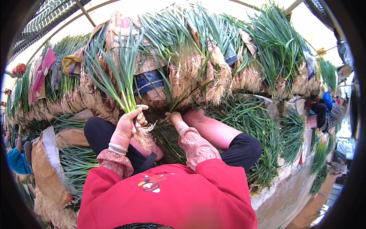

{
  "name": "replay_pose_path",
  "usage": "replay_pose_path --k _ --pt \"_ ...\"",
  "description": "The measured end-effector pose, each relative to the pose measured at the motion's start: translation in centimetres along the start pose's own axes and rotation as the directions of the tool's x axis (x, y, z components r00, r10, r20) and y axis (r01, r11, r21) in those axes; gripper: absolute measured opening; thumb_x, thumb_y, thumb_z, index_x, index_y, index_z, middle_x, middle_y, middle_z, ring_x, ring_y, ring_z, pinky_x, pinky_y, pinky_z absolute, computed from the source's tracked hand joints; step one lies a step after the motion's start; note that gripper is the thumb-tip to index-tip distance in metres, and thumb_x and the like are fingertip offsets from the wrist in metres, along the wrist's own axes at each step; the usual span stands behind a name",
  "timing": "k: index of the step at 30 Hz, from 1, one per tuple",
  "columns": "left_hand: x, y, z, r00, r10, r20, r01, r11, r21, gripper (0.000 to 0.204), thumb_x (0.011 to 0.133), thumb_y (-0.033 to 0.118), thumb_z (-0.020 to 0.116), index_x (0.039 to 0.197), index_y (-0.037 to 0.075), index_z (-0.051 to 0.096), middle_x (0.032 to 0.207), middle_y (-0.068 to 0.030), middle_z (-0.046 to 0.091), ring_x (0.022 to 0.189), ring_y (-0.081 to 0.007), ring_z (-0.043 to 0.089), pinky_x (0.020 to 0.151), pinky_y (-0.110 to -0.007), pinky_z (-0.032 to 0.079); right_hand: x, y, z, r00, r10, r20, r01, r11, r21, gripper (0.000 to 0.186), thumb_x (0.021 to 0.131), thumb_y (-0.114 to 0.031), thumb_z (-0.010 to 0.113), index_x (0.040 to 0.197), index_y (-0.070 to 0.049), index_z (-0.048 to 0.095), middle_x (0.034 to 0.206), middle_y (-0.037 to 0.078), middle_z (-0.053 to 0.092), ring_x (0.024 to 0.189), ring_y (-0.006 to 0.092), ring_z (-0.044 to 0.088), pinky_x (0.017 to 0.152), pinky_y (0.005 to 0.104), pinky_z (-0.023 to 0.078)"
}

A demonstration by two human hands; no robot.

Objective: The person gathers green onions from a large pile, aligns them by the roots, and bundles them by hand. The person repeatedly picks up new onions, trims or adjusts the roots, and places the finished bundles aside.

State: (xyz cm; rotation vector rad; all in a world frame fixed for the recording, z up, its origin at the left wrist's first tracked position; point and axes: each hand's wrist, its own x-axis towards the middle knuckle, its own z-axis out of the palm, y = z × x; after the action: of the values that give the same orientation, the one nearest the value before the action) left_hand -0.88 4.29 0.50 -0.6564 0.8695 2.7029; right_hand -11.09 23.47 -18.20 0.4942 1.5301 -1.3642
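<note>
The left hand [132, 121] is closed around the lower stems of 1 green garlic bundle [126, 89], roots [144, 138] hanging below. The right hand [175, 119], lower between the 2 legs [213, 129], has its fingers drawn together; whether they pinch a stalk, I cannot tell. I judge this as gathering; the next move calls for adding stalks evenly. Beyond stands a row of rooted bundles [185, 74].
</note>
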Motion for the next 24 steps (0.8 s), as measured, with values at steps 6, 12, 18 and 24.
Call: replay_pose_path --k 6,12,18,24 --pt "-1.6 0.8 -0.1 0.991 0.006 -0.133 0.006 0.996 0.090 0.026 0.093 0.015 0.053 0.111 -0.003 0.055 0.063 -0.0009 0.053 0.057 -0.0117 0.051 0.061 -0.028 0.046 -7.5 -3.4 -0.8 0.839 -0.515 0.175 0.530 0.847 -0.048 0.020 0.086 -0.022 0.068 0.083 -0.003 0.063 0.063 0.000 0.057 0.049 0.0080 0.047 0.045 0.0209 0.035" --pt "-0.3 0.1 0.9 0.997 0.080 0.011 -0.081 0.994 0.071 0.034 0.094 0.013 0.050 0.123 -0.005 0.051 0.063 -0.0030 0.058 0.043 -0.0099 0.048 0.059 -0.025 0.049 -14.0 -7.0 -3.7 0.890 -0.291 0.351 0.370 0.911 -0.181 0.027 0.090 -0.028 0.062 0.085 -0.001 0.064 0.063 0.001 0.058 0.051 0.0087 0.052 0.046 0.0215 0.039" --pt "-1.0 -1.3 0.5 0.993 -0.046 -0.112 0.066 0.981 0.181 0.032 0.092 0.013 0.054 0.118 -0.004 0.054 0.078 -0.0097 0.065 0.062 -0.0173 0.060 0.065 -0.032 0.051 -16.2 -9.2 -4.0 0.856 -0.397 0.333 0.387 0.917 0.096 0.029 0.092 -0.028 0.059 0.078 -0.003 0.065 0.055 0.000 0.054 0.044 0.0077 0.045 0.042 0.0205 0.033" --pt "-1.2 0.1 1.5 0.994 0.103 -0.035 -0.098 0.988 0.123 0.042 0.096 0.019 0.049 0.132 -0.003 0.044 0.059 -0.0037 0.054 0.049 -0.0122 0.052 0.060 -0.032 0.053 -17.4 -9.0 -5.1 0.898 -0.083 0.433 0.421 -0.126 -0.898 0.024 0.080 -0.028 0.066 0.082 -0.004 0.068 0.066 0.005 0.062 0.062 0.0152 0.061 0.053 0.0315 0.048"
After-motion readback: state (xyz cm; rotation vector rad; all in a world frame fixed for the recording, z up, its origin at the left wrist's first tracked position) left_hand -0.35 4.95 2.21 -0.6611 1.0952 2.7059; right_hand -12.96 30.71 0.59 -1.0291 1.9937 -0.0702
